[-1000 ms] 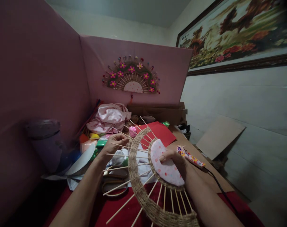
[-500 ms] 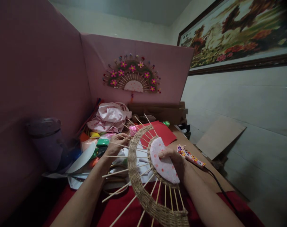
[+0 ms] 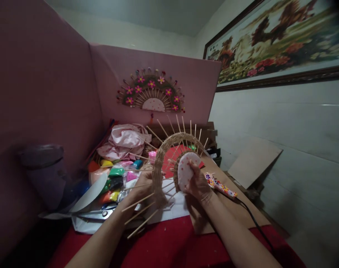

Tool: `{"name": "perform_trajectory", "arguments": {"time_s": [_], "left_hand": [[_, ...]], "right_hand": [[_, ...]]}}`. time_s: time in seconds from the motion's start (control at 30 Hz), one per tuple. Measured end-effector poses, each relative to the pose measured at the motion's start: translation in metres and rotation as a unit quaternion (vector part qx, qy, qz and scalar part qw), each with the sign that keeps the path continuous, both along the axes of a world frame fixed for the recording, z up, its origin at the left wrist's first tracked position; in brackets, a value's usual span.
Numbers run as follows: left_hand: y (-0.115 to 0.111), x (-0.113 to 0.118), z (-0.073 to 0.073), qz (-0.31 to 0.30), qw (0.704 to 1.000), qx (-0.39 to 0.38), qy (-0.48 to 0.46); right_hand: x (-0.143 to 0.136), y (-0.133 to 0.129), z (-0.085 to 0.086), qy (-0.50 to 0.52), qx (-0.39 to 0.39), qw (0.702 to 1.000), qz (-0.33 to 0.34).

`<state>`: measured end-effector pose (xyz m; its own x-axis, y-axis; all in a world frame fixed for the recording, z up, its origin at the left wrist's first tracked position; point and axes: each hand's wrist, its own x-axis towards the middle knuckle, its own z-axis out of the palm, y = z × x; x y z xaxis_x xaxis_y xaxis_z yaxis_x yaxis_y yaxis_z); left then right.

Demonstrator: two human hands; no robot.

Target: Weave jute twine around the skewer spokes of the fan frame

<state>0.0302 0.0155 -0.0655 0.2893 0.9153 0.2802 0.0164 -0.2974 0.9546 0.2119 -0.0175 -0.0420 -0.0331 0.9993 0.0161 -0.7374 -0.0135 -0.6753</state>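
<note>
In the head view, the middle of the frame holds a fan-shaped frame of brown woven cord on thin pale wooden sticks (image 3: 158, 163), raised above a red-covered desk (image 3: 169, 245); its sticks point outward to the upper and left side. At its inner edge sits a white half-round pad with red dots (image 3: 184, 173), which the right hand (image 3: 199, 182) grips just right of centre, thumb pressed on the front face and the other fingers largely hidden. The left hand (image 3: 144, 188) is at the woven band's left side, its fingers partly covered by the band and sticks, so I cannot tell whether they pinch anything. Left of centre lie small bright plastic packets in many colours (image 3: 117, 171), with crumpled pale pink cloth (image 3: 127, 137) above them and silver metal scissors (image 3: 105, 214) at lower left. Right of centre, a flower-patterned glue gun with a black cord (image 3: 221, 186) rests on a flat brown cardboard sheet (image 3: 242, 212). At upper centre, a brown fan with pink flowers (image 3: 151, 83) is on a pink panel (image 3: 197, 85).
</note>
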Motion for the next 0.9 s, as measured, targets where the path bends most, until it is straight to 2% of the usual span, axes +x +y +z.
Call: {"name": "perform_trajectory", "arguments": {"time_s": [0.07,0.13,0.23,0.27,0.33,0.43,0.5,0.53,0.6,0.67,0.73,0.77,0.8,0.83,0.9], "left_hand": [[-0.002,0.008,-0.005,-0.04,0.999,-0.036,-0.003],[-0.003,0.015,-0.01,-0.054,0.997,-0.047,0.006],[-0.007,0.02,-0.014,-0.046,0.998,-0.039,0.035],[-0.009,0.019,-0.014,-0.043,0.997,-0.021,0.053],[-0.013,0.016,-0.011,-0.016,0.982,0.085,0.167],[-0.015,0.01,-0.004,-0.011,0.918,0.216,0.332],[-0.014,0.006,0.0,0.028,0.899,0.237,0.368],[-0.013,0.004,0.002,0.047,0.902,0.226,0.365],[-0.013,0.001,0.005,0.042,0.931,0.15,0.33],[-0.014,0.0,0.009,-0.051,0.963,0.038,0.261],[-0.015,0.0,0.013,-0.167,0.968,-0.041,0.183],[-0.014,0.0,0.014,-0.199,0.967,-0.042,0.152],[-0.012,0.0,0.015,-0.195,0.972,-0.025,0.127],[-0.009,-0.002,0.015,-0.153,0.982,0.012,0.107],[0.002,-0.008,0.013,-0.014,0.994,0.065,0.088]], "right_hand": [[0.0,0.0,-0.001,-0.011,0.012,1.0,0.017],[0.002,0.003,-0.005,-0.011,0.025,0.999,0.023],[0.007,0.01,-0.008,0.007,0.036,0.997,-0.062],[0.009,0.011,-0.008,0.004,0.042,0.994,-0.097],[0.013,0.013,-0.004,-0.016,0.055,0.988,-0.143],[0.021,0.012,0.006,-0.017,0.071,0.978,-0.194],[0.026,0.012,0.012,0.009,0.086,0.967,-0.24],[0.028,0.012,0.013,0.024,0.092,0.961,-0.259],[0.03,0.013,0.015,0.05,0.098,0.953,-0.283],[0.032,0.014,0.015,0.067,0.102,0.947,-0.297],[0.032,0.015,0.014,0.071,0.1,0.944,-0.307],[0.032,0.016,0.013,0.068,0.098,0.942,-0.315],[0.032,0.017,0.012,0.063,0.095,0.939,-0.324],[0.032,0.018,0.011,0.058,0.091,0.936,-0.334],[0.031,0.019,0.009,0.052,0.087,0.93,-0.353]]}}
